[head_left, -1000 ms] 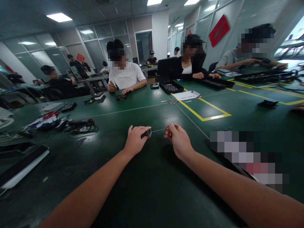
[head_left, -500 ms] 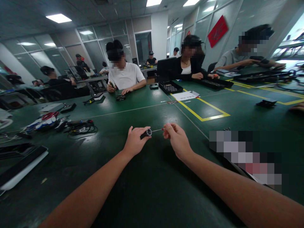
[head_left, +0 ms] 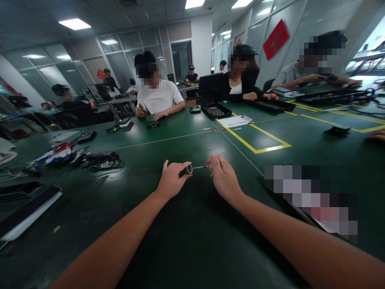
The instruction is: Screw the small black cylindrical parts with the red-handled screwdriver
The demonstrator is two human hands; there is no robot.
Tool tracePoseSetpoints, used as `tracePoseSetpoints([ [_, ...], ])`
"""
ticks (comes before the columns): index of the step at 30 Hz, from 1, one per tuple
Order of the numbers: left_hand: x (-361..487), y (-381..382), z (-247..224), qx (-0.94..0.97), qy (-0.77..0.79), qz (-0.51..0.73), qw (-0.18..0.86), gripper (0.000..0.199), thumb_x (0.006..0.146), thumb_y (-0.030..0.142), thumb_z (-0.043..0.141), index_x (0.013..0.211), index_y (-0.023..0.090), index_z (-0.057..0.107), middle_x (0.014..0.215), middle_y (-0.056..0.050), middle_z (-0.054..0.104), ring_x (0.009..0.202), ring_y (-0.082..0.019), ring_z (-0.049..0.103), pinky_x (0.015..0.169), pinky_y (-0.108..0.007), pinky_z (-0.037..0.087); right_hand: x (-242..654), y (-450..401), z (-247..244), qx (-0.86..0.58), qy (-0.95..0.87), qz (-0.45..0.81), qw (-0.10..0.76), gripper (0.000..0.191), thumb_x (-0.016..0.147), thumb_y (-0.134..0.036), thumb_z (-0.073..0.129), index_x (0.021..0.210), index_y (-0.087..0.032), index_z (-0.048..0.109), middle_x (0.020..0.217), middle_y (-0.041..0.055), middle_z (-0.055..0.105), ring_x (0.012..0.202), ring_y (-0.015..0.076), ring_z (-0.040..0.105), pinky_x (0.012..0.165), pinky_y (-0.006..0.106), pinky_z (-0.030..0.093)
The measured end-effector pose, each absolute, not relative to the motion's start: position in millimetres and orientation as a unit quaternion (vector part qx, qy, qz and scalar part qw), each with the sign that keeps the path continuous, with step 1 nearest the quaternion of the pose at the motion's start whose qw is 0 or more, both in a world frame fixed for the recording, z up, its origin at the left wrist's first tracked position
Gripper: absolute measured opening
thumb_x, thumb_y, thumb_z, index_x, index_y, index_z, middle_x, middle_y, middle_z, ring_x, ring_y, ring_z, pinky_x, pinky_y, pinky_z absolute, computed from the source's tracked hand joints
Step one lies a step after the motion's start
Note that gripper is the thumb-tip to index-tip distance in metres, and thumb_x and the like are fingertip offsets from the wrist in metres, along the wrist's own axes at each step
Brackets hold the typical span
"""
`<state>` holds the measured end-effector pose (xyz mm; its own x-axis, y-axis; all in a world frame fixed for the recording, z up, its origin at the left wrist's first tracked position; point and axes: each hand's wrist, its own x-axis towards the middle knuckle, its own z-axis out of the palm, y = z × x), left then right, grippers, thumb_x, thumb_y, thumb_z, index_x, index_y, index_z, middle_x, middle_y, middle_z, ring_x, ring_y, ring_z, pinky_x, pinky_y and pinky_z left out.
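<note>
My left hand (head_left: 172, 179) is closed round a black cylindrical part (head_left: 189, 169) with a silvery ring at its end, which faces right. In my right hand (head_left: 224, 176) is a screwdriver (head_left: 206, 166) with a thin metal shaft and a red handle, pinched between thumb and fingers. The shaft points left, and its tip meets the ringed end of the part. Whether the tip touches a screw is too small to tell. Both hands are just above the green table (head_left: 168, 249). Most of the cylinder and of the handle is hidden by my fingers.
Cables and tools (head_left: 102, 161) lie to the left, near a black-and-white device (head_left: 33, 212). A blurred-out item (head_left: 313, 200) lies beside my right forearm. Across the table sit a person in white (head_left: 162, 94) and others, with black trays (head_left: 215, 110) and yellow tape (head_left: 272, 149).
My right hand has turned slightly on the screwdriver, and more of the red handle shows. My left hand and the cylindrical part have barely moved.
</note>
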<state>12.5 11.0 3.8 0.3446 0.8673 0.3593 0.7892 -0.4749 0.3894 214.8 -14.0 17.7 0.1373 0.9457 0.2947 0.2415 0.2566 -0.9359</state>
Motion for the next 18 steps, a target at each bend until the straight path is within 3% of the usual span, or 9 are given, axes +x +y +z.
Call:
tracePoseSetpoints([
  [6,12.2,11.6,4.4,0.81,0.511,0.278,0.081,0.036,0.095,0.03,0.064,0.131,0.033,0.061,0.128,-0.003,0.067,0.122,-0.025,0.058,0.122,-0.066,0.012,213.8,-14.5,14.8,-0.493,-0.557,0.333,0.58,0.017,0.094,-0.036,0.047,0.103,-0.024,0.055,0.087,0.0015,0.064,0.079,0.0198,0.059,0.074,0.035,0.045],
  [10,12.6,9.5,6.7,0.807,0.509,0.287,0.085,0.035,0.095,0.029,0.065,0.13,0.032,0.061,0.127,-0.003,0.067,0.121,-0.026,0.058,0.122,-0.067,0.013,212.8,-8.7,13.9,-0.472,-0.495,0.397,0.612,0.019,0.09,-0.042,0.058,0.094,-0.023,0.057,0.082,0.0021,0.063,0.076,0.0191,0.06,0.076,0.037,0.049],
  [14,10.8,6.2,7.6,0.823,0.483,0.292,0.058,0.039,0.096,0.028,0.063,0.134,0.034,0.059,0.129,-0.003,0.065,0.124,-0.025,0.056,0.123,-0.067,0.008,213.7,-0.1,9.0,-0.467,-0.347,0.511,0.634,0.027,0.088,-0.05,0.058,0.078,-0.024,0.056,0.069,0.0021,0.057,0.062,0.0184,0.055,0.062,0.036,0.053],
  [18,6.1,7.2,6.0,0.819,0.504,0.267,0.066,0.04,0.095,0.026,0.063,0.134,0.034,0.06,0.128,-0.003,0.066,0.123,-0.026,0.056,0.12,-0.072,0.004,213.3,3.2,5.0,-0.489,-0.319,0.5,0.64,0.027,0.087,-0.05,0.06,0.077,-0.026,0.055,0.067,0.0016,0.056,0.058,0.0179,0.053,0.056,0.035,0.053],
])
